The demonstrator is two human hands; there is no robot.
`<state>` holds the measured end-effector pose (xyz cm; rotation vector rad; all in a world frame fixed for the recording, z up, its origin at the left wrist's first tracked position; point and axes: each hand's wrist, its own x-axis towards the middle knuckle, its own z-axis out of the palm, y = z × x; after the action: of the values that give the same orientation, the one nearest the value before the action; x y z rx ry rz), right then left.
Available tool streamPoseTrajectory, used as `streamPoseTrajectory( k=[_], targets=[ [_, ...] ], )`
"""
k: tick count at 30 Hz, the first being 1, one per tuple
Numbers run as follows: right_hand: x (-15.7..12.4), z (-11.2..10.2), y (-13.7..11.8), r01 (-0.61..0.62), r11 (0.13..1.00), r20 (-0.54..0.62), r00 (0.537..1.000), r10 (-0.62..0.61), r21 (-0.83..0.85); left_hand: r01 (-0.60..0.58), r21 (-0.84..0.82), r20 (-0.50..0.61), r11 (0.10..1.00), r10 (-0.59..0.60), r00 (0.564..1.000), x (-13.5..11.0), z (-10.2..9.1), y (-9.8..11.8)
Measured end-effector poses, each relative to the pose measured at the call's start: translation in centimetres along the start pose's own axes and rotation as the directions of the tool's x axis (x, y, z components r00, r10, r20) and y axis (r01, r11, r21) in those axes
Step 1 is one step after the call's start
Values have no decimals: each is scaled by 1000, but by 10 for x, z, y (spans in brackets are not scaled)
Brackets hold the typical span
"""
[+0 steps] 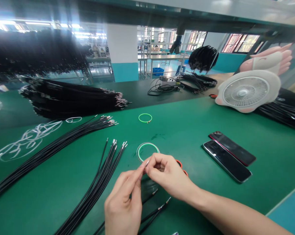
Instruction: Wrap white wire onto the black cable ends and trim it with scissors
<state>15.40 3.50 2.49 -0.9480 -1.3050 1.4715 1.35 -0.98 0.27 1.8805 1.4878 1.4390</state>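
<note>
My left hand (pixel 124 199) and my right hand (pixel 165 173) meet at the fingertips, both closed in a pinch. Between them shows a small silver tip (pixel 147 163), which looks like the end of a cable; the fingers hide the rest. Just beyond lies a round coil of pale green and grey wire (pixel 139 153). Orange loops (pixel 179 163), like scissor handles, peek out behind my right hand. Under my hands several black cables with bare metal ends (pixel 153 213) lie on the green mat (pixel 186 130). To the left is a bundle of thin black cables (pixel 98 182).
A larger cable bundle (pixel 64 140) and white ties (pixel 32 137) lie at left, before a thick black cable stack (pixel 74 98). A small green ring (pixel 145 118) lies farther back. Two phones (pixel 228 160) and a white fan (pixel 245 91) occupy the right. A shelf (pixel 211 16) overhangs the table.
</note>
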Motion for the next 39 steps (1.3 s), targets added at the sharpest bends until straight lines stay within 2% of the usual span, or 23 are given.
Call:
streamPoseTrajectory(
  k=[5, 8, 10, 12, 14, 16, 18, 25, 31, 35, 39],
  targets=[
    [1, -1, 1, 1, 1000, 10, 1000, -1, -6, 104, -67, 6, 992, -104, 995, 0, 1, 0],
    [0, -1, 1, 2, 1000, 16, 1000, -1, -22, 275, -214, 30, 937, -275, 961, 2, 3, -1],
    [0, -1, 1, 11, 997, 18, 1000, -10, -70, 438, -373, 96, 818, -436, 895, 5, 4, -1],
    [0, -2, 2, 36, 989, 26, 999, -33, -144, 578, -499, 192, 646, -568, 800, 7, 3, 0],
    [1, -2, 2, 64, 974, 36, 998, -58, -215, 655, -564, 270, 502, -638, 721, 10, 1, 1],
    [1, -2, 2, 86, 962, 43, 996, -78, -259, 681, -597, 309, 423, -663, 682, 12, -1, 2],
    [1, -2, 1, 98, 953, 54, 995, -86, -285, 676, -613, 298, 410, -672, 678, 13, -1, 2],
    [2, -2, 4, 74, 940, 57, 997, -58, -332, 641, -609, 195, 467, -696, 692, 14, 7, -4],
    [4, -4, 12, 30, 955, 59, 998, -13, -295, 619, -624, 214, 477, -658, 722, 14, 3, -5],
    [2, -2, 10, 63, 956, 35, 998, -56, -286, 615, -595, 167, 517, -669, 724, 14, 3, -13],
    [-3, 3, 7, 98, 937, 6, 995, -102, -335, 621, -589, 178, 517, -667, 724, 14, 6, -17]
  ],
)
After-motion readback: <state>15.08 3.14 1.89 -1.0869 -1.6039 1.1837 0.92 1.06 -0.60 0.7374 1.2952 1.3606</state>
